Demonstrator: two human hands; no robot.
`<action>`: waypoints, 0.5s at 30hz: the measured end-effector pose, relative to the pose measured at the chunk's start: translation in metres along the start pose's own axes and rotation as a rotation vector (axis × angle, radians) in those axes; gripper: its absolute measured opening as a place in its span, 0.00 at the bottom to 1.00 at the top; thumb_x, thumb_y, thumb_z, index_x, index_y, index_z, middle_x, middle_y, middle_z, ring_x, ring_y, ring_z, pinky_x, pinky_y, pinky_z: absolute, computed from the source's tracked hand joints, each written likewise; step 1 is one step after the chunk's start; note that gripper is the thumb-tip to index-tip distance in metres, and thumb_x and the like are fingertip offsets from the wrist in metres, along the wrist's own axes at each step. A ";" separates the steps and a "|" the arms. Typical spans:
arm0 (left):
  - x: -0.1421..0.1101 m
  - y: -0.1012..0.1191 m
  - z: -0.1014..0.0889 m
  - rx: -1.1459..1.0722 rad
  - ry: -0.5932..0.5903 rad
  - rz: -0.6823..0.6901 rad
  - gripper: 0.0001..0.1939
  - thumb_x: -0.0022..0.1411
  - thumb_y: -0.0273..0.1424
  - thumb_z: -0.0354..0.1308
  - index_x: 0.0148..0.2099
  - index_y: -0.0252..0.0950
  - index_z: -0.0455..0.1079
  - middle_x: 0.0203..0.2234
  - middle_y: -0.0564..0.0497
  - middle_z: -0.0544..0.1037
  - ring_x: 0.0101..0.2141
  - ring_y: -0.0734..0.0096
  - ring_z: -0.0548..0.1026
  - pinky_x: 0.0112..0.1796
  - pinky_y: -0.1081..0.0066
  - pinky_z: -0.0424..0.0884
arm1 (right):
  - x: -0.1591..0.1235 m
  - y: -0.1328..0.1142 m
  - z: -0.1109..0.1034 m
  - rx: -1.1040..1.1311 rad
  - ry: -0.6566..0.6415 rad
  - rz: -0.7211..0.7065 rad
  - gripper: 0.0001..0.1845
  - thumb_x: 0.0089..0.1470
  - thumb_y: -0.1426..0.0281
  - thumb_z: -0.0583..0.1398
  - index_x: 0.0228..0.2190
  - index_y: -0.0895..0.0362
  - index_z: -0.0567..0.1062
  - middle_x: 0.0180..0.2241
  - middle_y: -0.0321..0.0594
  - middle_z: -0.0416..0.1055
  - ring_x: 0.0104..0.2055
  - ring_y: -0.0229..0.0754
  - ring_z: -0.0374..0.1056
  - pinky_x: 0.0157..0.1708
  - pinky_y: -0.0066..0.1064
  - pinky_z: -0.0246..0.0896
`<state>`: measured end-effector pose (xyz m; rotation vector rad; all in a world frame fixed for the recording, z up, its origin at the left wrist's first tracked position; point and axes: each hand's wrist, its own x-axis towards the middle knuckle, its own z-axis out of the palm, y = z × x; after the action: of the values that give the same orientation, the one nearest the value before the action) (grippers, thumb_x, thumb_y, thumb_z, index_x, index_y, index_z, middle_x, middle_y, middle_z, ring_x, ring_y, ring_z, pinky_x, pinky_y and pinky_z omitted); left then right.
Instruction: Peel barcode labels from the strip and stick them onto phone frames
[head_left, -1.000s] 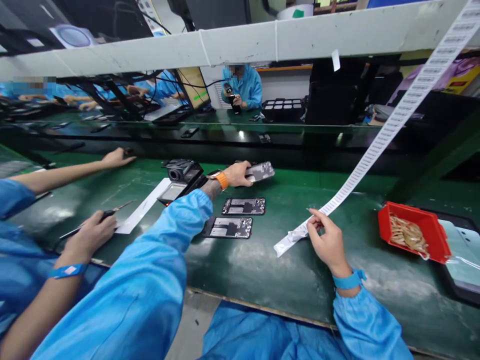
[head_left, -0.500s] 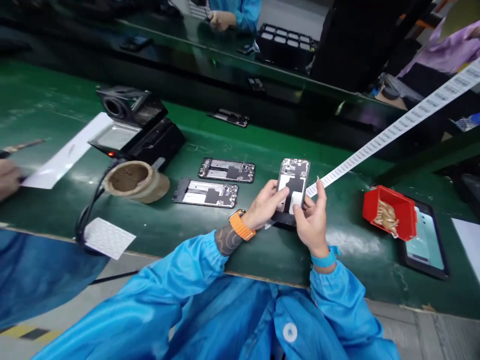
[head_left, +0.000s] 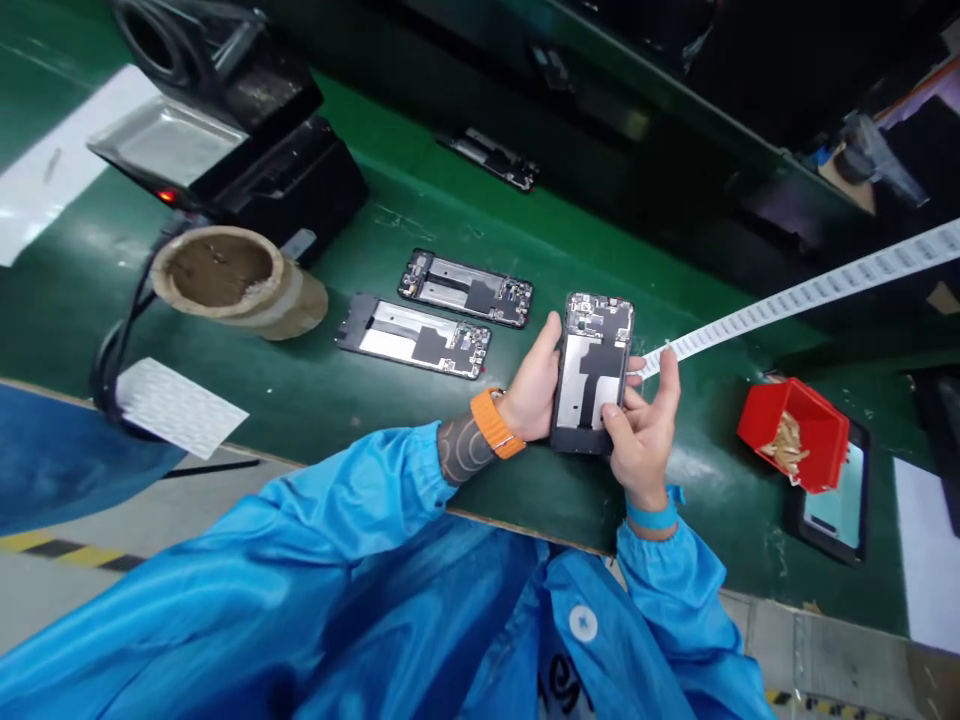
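Note:
My left hand [head_left: 534, 385] grips the left edge of an open phone frame [head_left: 592, 368], held upright over the green bench [head_left: 360, 395]. My right hand [head_left: 643, 430] closes on its lower right corner, thumb pressed on the metal plate. The end of a long white label strip [head_left: 795, 297] runs to my right fingers. Two more open phone frames, one [head_left: 414, 336] nearer and one [head_left: 466, 288] farther, lie flat on the bench just left of my hands.
A cardboard tape roll [head_left: 232, 280] and a black device with a red light [head_left: 247, 160] stand at the left. A red bin of small parts [head_left: 796, 432] sits on a dark tray at the right. Another phone frame [head_left: 491, 158] lies farther back. A white label sheet [head_left: 176, 408] rests near the bench edge.
My left hand brought the phone frame back from the far side of the bench. Both hands now hold it close. My view has tilted down.

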<state>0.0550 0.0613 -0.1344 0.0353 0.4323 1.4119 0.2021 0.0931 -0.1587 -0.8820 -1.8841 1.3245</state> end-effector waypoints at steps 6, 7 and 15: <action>-0.005 0.001 -0.002 0.002 -0.086 0.006 0.47 0.69 0.61 0.29 0.58 0.29 0.73 0.45 0.36 0.82 0.47 0.51 0.80 0.51 0.56 0.73 | 0.006 0.006 -0.004 -0.089 0.314 -0.225 0.32 0.59 0.65 0.62 0.62 0.47 0.61 0.46 0.44 0.70 0.42 0.43 0.72 0.45 0.41 0.72; -0.004 0.000 -0.005 0.018 -0.085 -0.015 0.47 0.69 0.61 0.29 0.58 0.29 0.73 0.45 0.36 0.82 0.47 0.51 0.80 0.51 0.56 0.73 | 0.008 0.009 -0.007 -0.078 0.351 -0.215 0.25 0.59 0.65 0.62 0.57 0.49 0.66 0.45 0.43 0.70 0.42 0.43 0.71 0.45 0.41 0.72; -0.003 -0.024 -0.015 0.149 -0.062 -0.122 0.39 0.67 0.61 0.43 0.54 0.34 0.77 0.42 0.41 0.83 0.47 0.53 0.80 0.50 0.60 0.73 | 0.010 0.010 -0.013 -0.044 0.356 -0.107 0.12 0.61 0.60 0.59 0.42 0.53 0.75 0.46 0.46 0.70 0.47 0.48 0.71 0.45 0.44 0.72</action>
<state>0.0725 0.0509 -0.1544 0.1705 0.4801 1.2530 0.2090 0.1102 -0.1633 -0.9544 -1.6613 0.9910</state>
